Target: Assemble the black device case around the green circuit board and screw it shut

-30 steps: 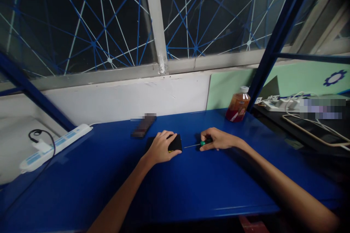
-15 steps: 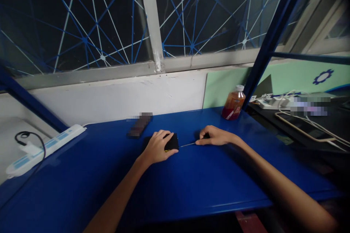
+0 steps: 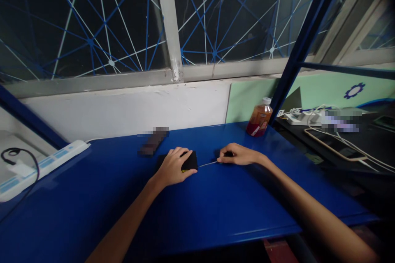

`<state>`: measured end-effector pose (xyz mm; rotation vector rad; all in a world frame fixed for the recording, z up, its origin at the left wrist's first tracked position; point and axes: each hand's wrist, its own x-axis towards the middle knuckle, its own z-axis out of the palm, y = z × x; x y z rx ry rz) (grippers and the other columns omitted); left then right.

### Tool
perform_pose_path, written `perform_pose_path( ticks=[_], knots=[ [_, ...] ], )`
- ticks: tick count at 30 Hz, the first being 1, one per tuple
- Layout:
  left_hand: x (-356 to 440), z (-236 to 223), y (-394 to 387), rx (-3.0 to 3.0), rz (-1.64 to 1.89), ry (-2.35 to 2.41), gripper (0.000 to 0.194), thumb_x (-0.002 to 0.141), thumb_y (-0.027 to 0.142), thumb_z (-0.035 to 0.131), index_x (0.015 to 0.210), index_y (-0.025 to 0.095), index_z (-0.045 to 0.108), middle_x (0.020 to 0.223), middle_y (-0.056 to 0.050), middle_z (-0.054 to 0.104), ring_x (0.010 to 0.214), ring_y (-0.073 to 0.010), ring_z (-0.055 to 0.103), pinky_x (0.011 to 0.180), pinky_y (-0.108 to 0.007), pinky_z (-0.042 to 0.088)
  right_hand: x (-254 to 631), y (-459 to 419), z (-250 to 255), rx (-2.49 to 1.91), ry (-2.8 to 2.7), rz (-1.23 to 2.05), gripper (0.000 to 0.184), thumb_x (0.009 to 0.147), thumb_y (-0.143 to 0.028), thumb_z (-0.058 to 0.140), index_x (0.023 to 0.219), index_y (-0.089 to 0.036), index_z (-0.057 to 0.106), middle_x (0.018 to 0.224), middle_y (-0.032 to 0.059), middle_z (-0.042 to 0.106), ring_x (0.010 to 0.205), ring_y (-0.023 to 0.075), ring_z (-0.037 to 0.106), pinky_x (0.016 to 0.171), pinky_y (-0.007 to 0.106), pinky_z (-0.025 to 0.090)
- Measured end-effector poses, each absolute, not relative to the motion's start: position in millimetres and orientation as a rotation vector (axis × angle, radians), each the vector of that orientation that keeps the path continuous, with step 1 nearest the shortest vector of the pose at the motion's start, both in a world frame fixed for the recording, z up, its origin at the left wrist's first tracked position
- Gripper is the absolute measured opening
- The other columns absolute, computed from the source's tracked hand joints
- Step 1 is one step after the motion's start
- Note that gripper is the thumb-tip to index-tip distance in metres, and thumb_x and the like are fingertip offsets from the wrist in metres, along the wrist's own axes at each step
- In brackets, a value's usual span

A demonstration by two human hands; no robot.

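My left hand [image 3: 174, 166] lies over a flat black box [image 3: 190, 161] on the blue table, fingers across its top and thumb along its near edge. A bit of yellow shows on the box by the thumb. To the right, my right hand [image 3: 237, 154] pinches a screwdriver [image 3: 208, 164]. Its thin metal shaft points left, with the tip close to the right end of the box; whether they touch I cannot tell. The fingers hide the handle.
A dark, partly blurred-out slab [image 3: 154, 141] lies behind the box. At left is a white power strip [image 3: 66, 156] with a black cable. A bottle of reddish drink [image 3: 259, 118] stands at the back right. Beyond, a phone [image 3: 335, 144] and white cables lie on a black surface.
My right fingers have closed over the green screwdriver handle, which showed one second ago. The whole scene has shifted left in view. My left hand stays on the box.
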<state>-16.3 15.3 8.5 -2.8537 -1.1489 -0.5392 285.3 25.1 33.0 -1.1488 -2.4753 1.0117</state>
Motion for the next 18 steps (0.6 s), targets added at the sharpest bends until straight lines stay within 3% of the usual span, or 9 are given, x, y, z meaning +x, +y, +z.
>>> perform_pose_path(
  ticks=[4, 10, 15, 18],
  knots=[
    [-16.0, 8.4, 15.2, -2.853, -0.548, -1.149, 0.059, 0.086, 0.057, 0.055, 0.13, 0.018, 0.053, 0.123, -0.014, 0.058, 0.111, -0.0309, 0.052, 0.091, -0.048, 0.041, 285.9, 25.0, 32.1, -1.18, -2.508, 0.893, 0.045, 0.075, -0.06, 0.064, 0.067, -0.016, 0.061, 0.062, -0.003, 0.052, 0.055, 0.0092, 0.039, 0.054, 0.024, 0.029],
    [-15.3, 10.4, 13.2, -2.868, -0.552, -1.169, 0.055, 0.085, 0.053, 0.058, 0.13, 0.02, 0.053, 0.123, -0.013, 0.058, 0.111, -0.0306, 0.052, 0.092, -0.048, 0.042, 278.8, 20.4, 31.8, -1.217, -2.428, 1.003, 0.041, 0.068, -0.053, 0.075, 0.082, -0.018, 0.059, 0.064, -0.0037, 0.055, 0.052, 0.0095, 0.045, 0.05, 0.022, 0.03],
    [-10.9, 12.4, 8.7, -2.927, -0.579, -1.151, 0.047, 0.086, 0.039, 0.062, 0.131, 0.028, 0.053, 0.137, -0.01, 0.049, 0.125, -0.0321, 0.044, 0.098, -0.052, 0.038, 279.9, 19.9, 36.1, -1.193, -2.439, 0.951, 0.041, 0.087, -0.055, 0.053, 0.085, -0.016, 0.065, 0.063, -0.0014, 0.055, 0.054, 0.01, 0.045, 0.052, 0.023, 0.031],
    [-6.4, 12.3, 5.7, -2.973, -0.558, -1.115, 0.034, 0.088, 0.027, 0.059, 0.122, 0.032, 0.06, 0.144, -0.007, 0.043, 0.131, -0.0314, 0.039, 0.102, -0.056, 0.033, 283.3, 21.9, 36.5, -1.186, -2.477, 0.952, 0.049, 0.091, -0.054, 0.043, 0.076, -0.014, 0.067, 0.057, -0.0021, 0.051, 0.051, 0.009, 0.039, 0.051, 0.024, 0.029]
  ],
)
